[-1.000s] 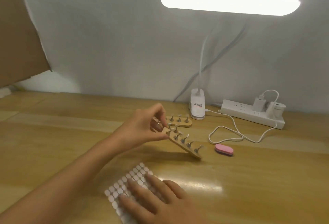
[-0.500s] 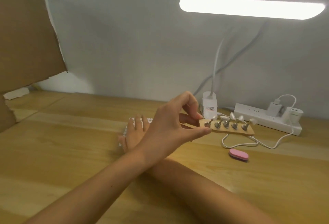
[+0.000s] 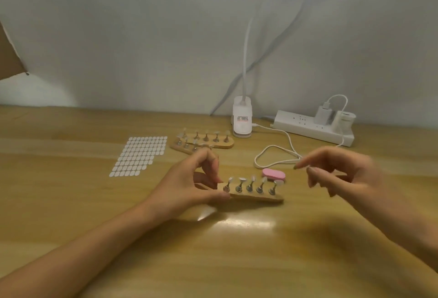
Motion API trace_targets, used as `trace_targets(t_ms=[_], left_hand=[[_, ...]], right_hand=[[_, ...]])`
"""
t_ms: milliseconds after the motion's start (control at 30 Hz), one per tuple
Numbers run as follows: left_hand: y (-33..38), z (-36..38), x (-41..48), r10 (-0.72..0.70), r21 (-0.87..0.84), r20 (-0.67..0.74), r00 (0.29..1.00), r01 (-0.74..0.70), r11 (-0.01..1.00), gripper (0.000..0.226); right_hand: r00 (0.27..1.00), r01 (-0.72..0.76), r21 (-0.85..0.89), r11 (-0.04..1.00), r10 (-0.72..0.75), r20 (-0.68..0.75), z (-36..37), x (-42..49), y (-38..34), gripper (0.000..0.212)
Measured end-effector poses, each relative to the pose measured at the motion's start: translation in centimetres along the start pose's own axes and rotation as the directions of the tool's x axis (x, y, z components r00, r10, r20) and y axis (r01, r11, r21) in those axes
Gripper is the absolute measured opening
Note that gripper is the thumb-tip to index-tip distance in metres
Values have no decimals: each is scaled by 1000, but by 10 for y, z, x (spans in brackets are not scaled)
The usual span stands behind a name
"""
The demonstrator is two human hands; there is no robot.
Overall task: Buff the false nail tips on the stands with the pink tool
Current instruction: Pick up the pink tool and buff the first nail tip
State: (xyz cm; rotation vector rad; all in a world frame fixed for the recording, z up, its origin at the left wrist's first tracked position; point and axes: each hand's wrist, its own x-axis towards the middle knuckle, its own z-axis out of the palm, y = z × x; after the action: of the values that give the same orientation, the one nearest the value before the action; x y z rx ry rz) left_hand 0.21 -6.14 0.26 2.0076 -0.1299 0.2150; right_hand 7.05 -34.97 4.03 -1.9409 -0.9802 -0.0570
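1. the left hand [image 3: 187, 188] is gripping the left end of a wooden stand [image 3: 260, 198], with the thumb lying along its near edge and the fingers curling over the top.
2. the stand is sitting low over the wooden table [image 3: 71, 203], in front of the person; i cannot tell whether it is resting on the table or lifted just off it.
3. five false nail tips [image 3: 241, 179] are standing in a row on small metal pegs along the stand.
4. the pink tool [image 3: 272, 174] is lying on the table just behind the stand's right end, and neither hand is touching it.
5. the right hand [image 3: 346, 176] is hovering to the right of the stand, blurred, with its fingers loosely curled and holding nothing.
6. two more stands [image 3: 213, 143] with tips are lying further back, and the nearer one is partly hiding behind the left hand's fingers.
7. a sheet [image 3: 139, 155] of white oval stickers is lying flat to their left.
8. a white lamp clamp [image 3: 241, 129] is standing by the wall, wearing a label [image 3: 242, 119] with a red band; its print is too small to read.
9. a white power strip [image 3: 308, 129] is lying to its right with a charger [image 3: 321, 114] plugged in, and a white cable [image 3: 275, 150] is looping over the table.
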Motion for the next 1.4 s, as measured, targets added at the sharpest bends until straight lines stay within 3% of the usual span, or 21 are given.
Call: trace_targets(t_ms=[33,133,267,400,533,667,833,1000,1200,1300,1400], left_hand=[[0,1,-1,27,54,2,1000,-27,998,42],[0,3,-4,88,143,16,996,-89,986,44],[-4,3,-6,87,223,50,995,-96,970,46],[-4,5,-9,133,225,104,986,-153,962,53],[-2,6,-7,155,124,108,982,-168,978,60],[-3,8,-6,133,78,107,985,-142,987,43],[-1,9,-6,149,71,127,981,-159,985,44],[4,14,-13,179,64,160,971,-191,979,47],[16,17,-21,288,406,194,938,-344,847,62],[17,17,-25,343,439,245,907,-420,794,66],[16,18,-24,336,421,218,916,-399,814,69]], right_hand=[[998,-59,-93,994,56,-33,-3,7,15,14],[990,-114,-258,959,133,56,4,23,42,32],[993,14,-405,914,34,111,25,33,54,48],[997,52,-309,950,-34,64,36,35,57,36],[996,-87,-45,995,88,20,31,35,61,36],[989,-151,249,957,146,38,27,36,63,33],[981,-190,394,899,193,32,24,34,61,28],[976,-210,452,867,211,50,24,35,62,25],[978,-209,422,882,197,74,22,34,61,30],[984,-174,362,916,147,103,24,34,61,31],[986,-146,332,932,112,120,24,32,59,31]])
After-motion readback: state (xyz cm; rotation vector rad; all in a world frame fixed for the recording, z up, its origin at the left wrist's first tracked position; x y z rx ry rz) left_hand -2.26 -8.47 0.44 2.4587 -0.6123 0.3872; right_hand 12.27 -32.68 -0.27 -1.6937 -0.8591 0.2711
